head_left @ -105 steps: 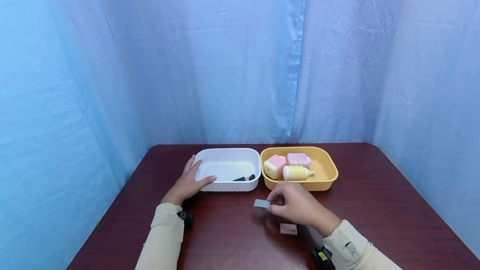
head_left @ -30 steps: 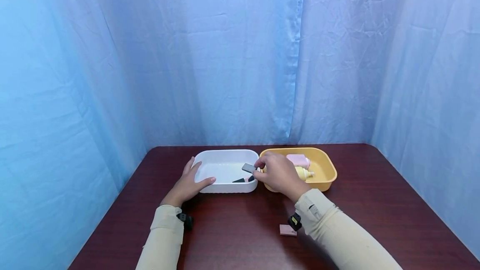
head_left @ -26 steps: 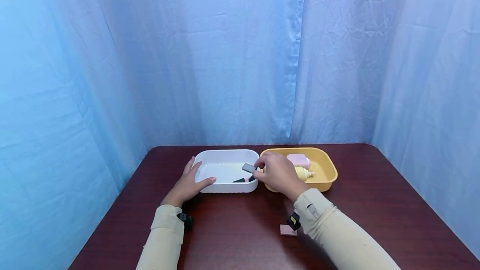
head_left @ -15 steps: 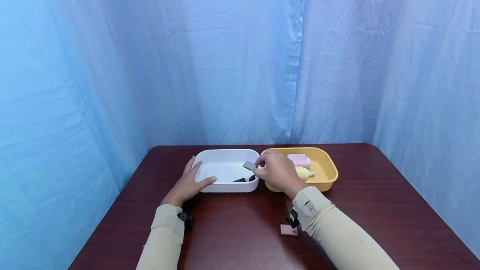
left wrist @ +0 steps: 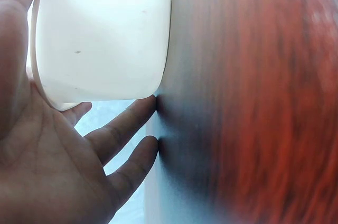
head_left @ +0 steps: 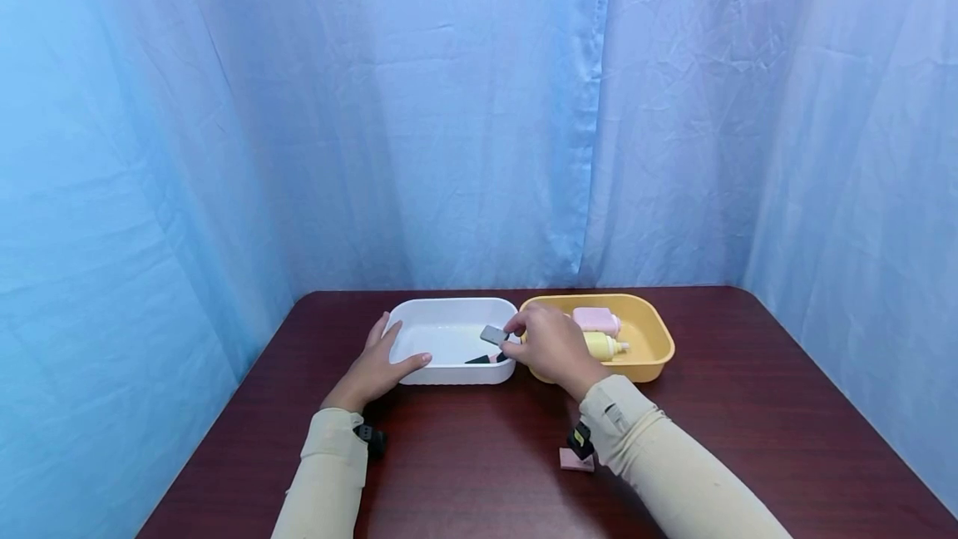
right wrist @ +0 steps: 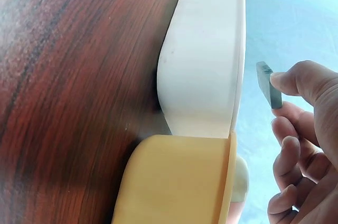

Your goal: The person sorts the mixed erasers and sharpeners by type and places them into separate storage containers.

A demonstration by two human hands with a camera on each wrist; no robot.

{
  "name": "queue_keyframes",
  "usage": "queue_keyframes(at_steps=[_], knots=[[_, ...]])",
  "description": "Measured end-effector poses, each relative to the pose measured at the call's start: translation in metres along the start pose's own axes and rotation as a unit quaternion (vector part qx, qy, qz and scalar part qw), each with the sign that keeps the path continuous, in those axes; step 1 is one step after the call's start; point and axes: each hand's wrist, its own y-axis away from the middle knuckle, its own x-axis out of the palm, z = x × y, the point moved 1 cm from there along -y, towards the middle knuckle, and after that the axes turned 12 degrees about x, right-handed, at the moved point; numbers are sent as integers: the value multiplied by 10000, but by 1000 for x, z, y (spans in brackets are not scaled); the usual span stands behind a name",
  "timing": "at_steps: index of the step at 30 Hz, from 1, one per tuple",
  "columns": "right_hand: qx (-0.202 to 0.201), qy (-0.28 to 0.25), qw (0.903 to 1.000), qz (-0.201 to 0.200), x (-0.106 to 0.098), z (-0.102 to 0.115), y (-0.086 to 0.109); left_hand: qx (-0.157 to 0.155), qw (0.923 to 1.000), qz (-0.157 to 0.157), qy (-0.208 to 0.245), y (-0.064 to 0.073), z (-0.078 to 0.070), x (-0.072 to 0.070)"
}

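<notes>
My right hand pinches a small grey flat rectangular block between thumb and fingertips. In the head view the block appears over the right end of a white plastic bin; the right wrist view shows the block held above the rim level. My left hand rests at the bin's left end with fingers spread and the thumb across the front rim. Inside the bin lies a small black-and-pink item, partly hidden by the front wall. Its kind is unclear.
A yellow bin stands against the white one's right side. It holds a pink bottle and a yellow bottle; my right hand hides its left part. A pink flat block lies on the dark table near my right wrist.
Since the oldest frame, my right hand has carried the grey block from above the table up and left over the white bin. Over the last second it shifts only slightly. My left hand stays put.
</notes>
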Motion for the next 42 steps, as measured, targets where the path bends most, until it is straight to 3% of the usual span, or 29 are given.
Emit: queue_keyframes(at_steps=[42], knots=[[-80, 152, 9998, -55, 5, -1, 2, 10, 10000, -16, -10, 1, 1, -1]])
